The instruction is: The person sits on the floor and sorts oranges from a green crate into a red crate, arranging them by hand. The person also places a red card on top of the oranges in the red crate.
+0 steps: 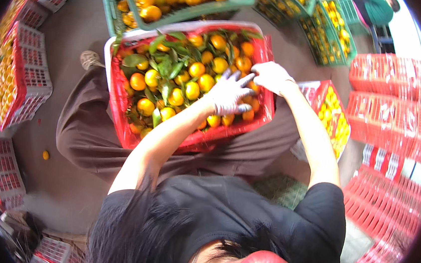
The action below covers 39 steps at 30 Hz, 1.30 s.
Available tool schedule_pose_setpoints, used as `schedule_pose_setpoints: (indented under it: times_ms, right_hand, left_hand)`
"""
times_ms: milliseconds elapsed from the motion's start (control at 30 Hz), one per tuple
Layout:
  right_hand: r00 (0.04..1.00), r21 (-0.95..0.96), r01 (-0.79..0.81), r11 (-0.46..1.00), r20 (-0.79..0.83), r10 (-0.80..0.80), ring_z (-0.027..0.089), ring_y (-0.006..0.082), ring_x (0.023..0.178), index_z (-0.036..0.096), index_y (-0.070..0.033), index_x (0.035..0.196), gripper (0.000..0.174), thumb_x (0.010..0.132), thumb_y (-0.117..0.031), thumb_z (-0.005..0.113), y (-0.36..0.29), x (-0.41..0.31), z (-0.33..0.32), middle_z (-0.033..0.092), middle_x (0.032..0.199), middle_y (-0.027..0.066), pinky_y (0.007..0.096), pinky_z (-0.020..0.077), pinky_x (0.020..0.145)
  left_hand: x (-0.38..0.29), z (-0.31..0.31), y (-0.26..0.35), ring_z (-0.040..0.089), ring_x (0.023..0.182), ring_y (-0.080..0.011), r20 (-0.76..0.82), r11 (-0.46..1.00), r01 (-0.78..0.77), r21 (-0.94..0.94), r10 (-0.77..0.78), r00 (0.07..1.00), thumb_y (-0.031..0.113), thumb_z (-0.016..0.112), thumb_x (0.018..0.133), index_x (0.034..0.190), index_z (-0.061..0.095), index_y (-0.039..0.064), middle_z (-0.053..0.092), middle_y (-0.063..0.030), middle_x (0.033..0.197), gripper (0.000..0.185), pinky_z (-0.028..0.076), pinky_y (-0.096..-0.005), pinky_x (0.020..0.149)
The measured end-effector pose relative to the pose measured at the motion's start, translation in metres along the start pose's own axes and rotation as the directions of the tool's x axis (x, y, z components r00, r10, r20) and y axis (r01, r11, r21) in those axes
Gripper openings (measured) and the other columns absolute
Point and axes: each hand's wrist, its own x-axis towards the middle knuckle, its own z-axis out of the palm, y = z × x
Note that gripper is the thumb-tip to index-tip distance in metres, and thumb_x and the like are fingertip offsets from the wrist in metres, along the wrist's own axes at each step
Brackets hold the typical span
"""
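A plastic crate lined with red plastic film [121,123] stands before me between my legs, full of orange citrus fruit [197,70] with green leaves [165,65] among them. My left hand [231,92], in a whitish glove with grey fingertips, lies over the fruit in the crate's right half, fingers spread; no fruit shows in its grasp. My right hand [271,76], gloved alike, is at the crate's right edge by the red film, its fingertips close to those of my left hand. Whether its bent fingers hold anything is not clear.
A green crate of oranges [176,10] adjoins the far side. More green crates [328,33] stand far right, near a person [378,13]. Fruit-filled crates line the left [27,74]; stacked red crates [387,124] stand right. A loose fruit [46,155] lies on the floor.
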Motion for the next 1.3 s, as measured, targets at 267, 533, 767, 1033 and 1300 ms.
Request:
schedule_pose_setpoints:
  times_ms: [267,533,767,1033,1300]
  right_hand:
    - [0.861,-0.328,0.083,0.941,-0.452,-0.233,0.074,0.0353,0.09,0.074,-0.006,0.119,0.037,0.095,-0.033,0.067,0.005,0.243,-0.138,0.077,0.109,0.0184,0.045,0.0599,0.076]
    - [0.976,-0.351,-0.099,0.931,-0.215,0.023,0.068,0.0394,0.124,0.07,-0.008,0.134,0.052,0.09,-0.035,0.068,0.014,0.325,-0.119,0.071,0.134,0.0227,0.047,0.0543,0.103]
    - [0.93,0.726,0.367,0.581,-0.296,-0.218,0.07,0.0169,0.098,0.071,-0.013,0.134,0.06,0.09,-0.053,0.075,-0.086,0.111,-0.101,0.075,0.106,0.007,0.0331,0.0547,0.084]
    - [0.544,-0.171,0.759,0.629,-0.366,-0.755,0.07,0.0335,0.107,0.073,-0.014,0.118,0.035,0.085,-0.026,0.077,-0.279,0.13,0.048,0.072,0.116,0.012,0.0465,0.0585,0.091]
    - [0.927,0.054,0.366,0.929,-0.106,-0.359,0.072,0.0379,0.111,0.068,-0.004,0.115,0.028,0.093,-0.02,0.068,-0.323,0.129,0.072,0.074,0.118,0.0229,0.0493,0.0587,0.093]
  left_hand:
    - [-0.126,-0.117,0.039,0.057,0.134,-0.0376,-0.184,0.885,0.4,-0.238,-0.446,0.876,0.032,0.072,0.096,0.133,0.065,0.008,0.064,-0.0158,0.141,0.045,0.039,-0.0547,0.119]
    - [-0.206,-0.157,0.116,0.068,0.11,-0.0365,-0.354,0.593,0.788,-0.165,-0.781,0.514,0.016,0.073,0.094,0.115,0.071,0.002,0.073,-0.0159,0.118,0.025,0.053,-0.0451,0.099]
    - [-0.207,-0.132,0.076,0.062,0.124,-0.0389,-0.148,0.491,0.856,0.162,-0.845,0.513,0.032,0.072,0.096,0.142,0.059,0.007,0.059,-0.0211,0.144,0.053,0.048,-0.0469,0.109]
    - [-0.195,-0.109,0.07,0.06,0.128,-0.0508,0.012,0.461,0.884,0.08,-0.887,0.462,0.032,0.079,0.091,0.155,0.049,0.009,0.03,-0.0382,0.164,0.075,0.051,-0.0519,0.109]
    - [-0.202,-0.103,0.051,0.068,0.11,-0.049,0.113,0.476,0.877,-0.061,-0.87,0.48,0.041,0.07,0.097,0.15,0.048,0.001,0.049,-0.0364,0.148,0.07,0.057,-0.0522,0.096]
